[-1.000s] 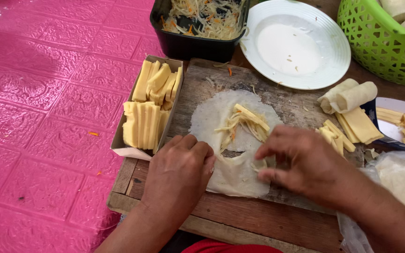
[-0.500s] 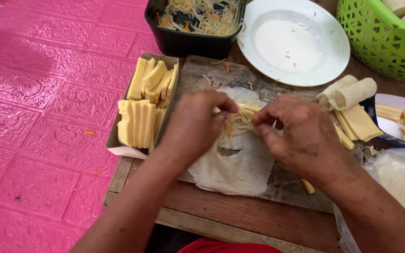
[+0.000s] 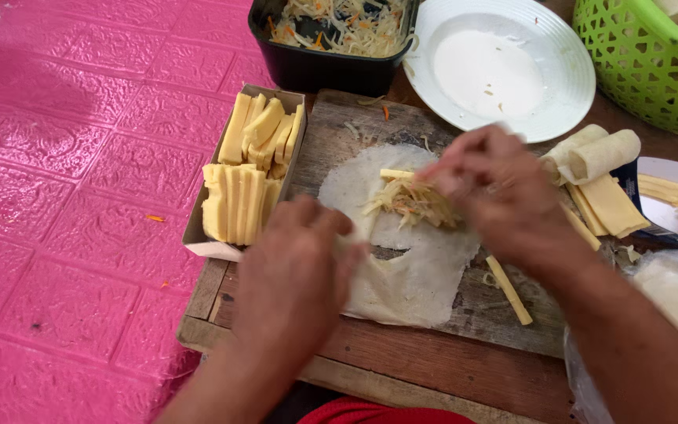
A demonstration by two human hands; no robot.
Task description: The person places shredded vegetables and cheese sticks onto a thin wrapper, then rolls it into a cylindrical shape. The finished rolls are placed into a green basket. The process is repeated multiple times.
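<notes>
Both hands blur: left hand [image 3: 296,263] lies open on the wrapper [image 3: 413,275], right hand's [image 3: 492,188] grip on the filling [image 3: 413,200] unclear.

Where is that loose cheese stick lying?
The loose cheese stick lies on the wooden board, right of the wrapper, beneath the right hand.

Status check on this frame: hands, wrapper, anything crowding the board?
Left hand on near edge of the torn wrapper. Right hand at the filling. Loose cheese stick beside the wrapper.
</notes>
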